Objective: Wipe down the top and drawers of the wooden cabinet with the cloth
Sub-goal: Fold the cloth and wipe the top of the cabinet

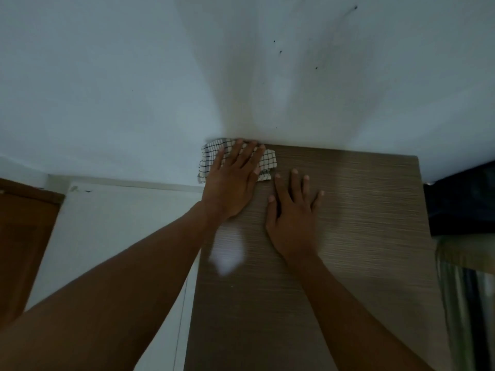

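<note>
The wooden cabinet top [361, 223] fills the lower middle of the head view, its far edge against the wall. A white cloth with a dark check [267, 162] lies at the far left corner of the top, hanging partly over the left edge. My left hand [233, 180] presses flat on the cloth with straight fingers. My right hand [292, 210] rests flat on the bare wood just right of the cloth, fingers spread. The drawers are hidden from this angle.
A pale wall [241, 76] rises right behind the cabinet. A brown wooden door [24, 236] stands at the far left beside a light floor [112, 236]. Dark objects [460, 204] and a striped thing [466, 290] sit close to the cabinet's right edge.
</note>
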